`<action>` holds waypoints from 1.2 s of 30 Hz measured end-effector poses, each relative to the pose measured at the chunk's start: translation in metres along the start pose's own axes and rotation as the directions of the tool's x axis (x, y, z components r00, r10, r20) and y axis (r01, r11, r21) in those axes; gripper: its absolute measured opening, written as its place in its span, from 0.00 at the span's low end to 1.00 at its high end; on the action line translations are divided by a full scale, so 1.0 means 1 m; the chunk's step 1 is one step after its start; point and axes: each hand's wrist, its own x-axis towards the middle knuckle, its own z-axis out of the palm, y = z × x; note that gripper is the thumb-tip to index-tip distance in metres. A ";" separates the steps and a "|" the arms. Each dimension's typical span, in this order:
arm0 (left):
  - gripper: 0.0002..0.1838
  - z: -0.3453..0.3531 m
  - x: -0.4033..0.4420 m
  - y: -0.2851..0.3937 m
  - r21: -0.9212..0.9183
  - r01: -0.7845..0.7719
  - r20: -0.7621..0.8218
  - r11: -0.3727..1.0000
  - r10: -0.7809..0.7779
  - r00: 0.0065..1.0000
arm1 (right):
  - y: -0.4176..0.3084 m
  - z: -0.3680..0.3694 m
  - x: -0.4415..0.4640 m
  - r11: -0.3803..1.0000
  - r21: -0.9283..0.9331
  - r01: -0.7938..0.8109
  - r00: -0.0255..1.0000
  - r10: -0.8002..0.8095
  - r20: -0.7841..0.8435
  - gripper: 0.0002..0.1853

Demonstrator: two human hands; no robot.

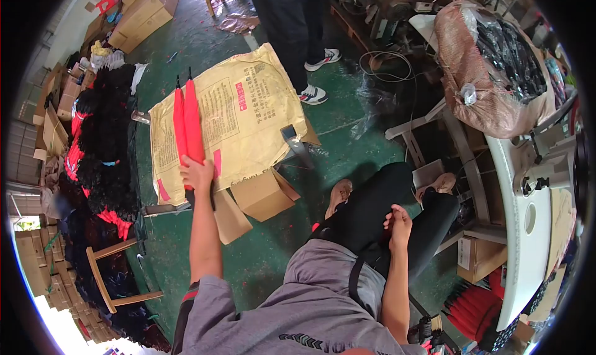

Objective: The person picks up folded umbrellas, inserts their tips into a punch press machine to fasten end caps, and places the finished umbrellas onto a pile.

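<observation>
Two folded red umbrellas [194, 128] with black tips lie side by side on a yellow printed sack [230, 106] that covers a low surface. My left hand [197, 173] is on them near their lower ends, its fingers wrapped round at least one. Black handle parts show just below that hand. Over my lap, my right hand [399, 223] is raised with its fingers curled, close to my dark trousers. Whether anything small is between those fingers cannot be made out.
An open cardboard box [264, 196] sits beside the sack's near edge. Another person's legs [285, 32] stand beyond it. Black and red bundles [112, 150] lie at left. At right are a white table [528, 255] and a large woven bag [459, 75].
</observation>
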 end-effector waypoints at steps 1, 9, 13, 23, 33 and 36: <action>0.53 -0.002 0.005 -0.008 0.047 0.040 0.038 0.998 -0.042 0.998 | 0.001 -0.002 -0.001 1.000 0.007 0.003 1.000 -0.003 -0.004 0.10; 0.26 0.037 0.104 -0.083 -0.009 -0.129 0.283 0.992 0.126 0.951 | 0.016 -0.007 -0.006 0.988 0.078 0.130 0.990 -0.134 0.038 0.12; 0.21 -0.010 0.038 -0.003 -0.105 -0.355 -0.321 0.929 0.306 0.896 | 0.003 0.003 -0.004 0.999 0.030 0.038 0.999 -0.038 -0.028 0.12; 0.13 -0.101 -0.252 0.226 -0.968 -0.252 -0.156 0.002 0.780 0.606 | 0.004 0.006 -0.031 0.981 -0.129 0.147 0.984 -0.158 -0.081 0.10; 0.14 -0.104 -0.445 0.318 -0.997 0.017 0.065 0.074 0.949 -0.308 | -0.043 -0.057 -0.094 0.715 -0.480 0.508 0.549 -0.698 -0.459 0.09; 0.13 -0.066 -0.475 0.341 -0.982 0.075 0.124 0.172 0.894 -0.430 | -0.049 -0.084 -0.106 0.661 -0.648 0.378 0.336 -0.750 -0.569 0.12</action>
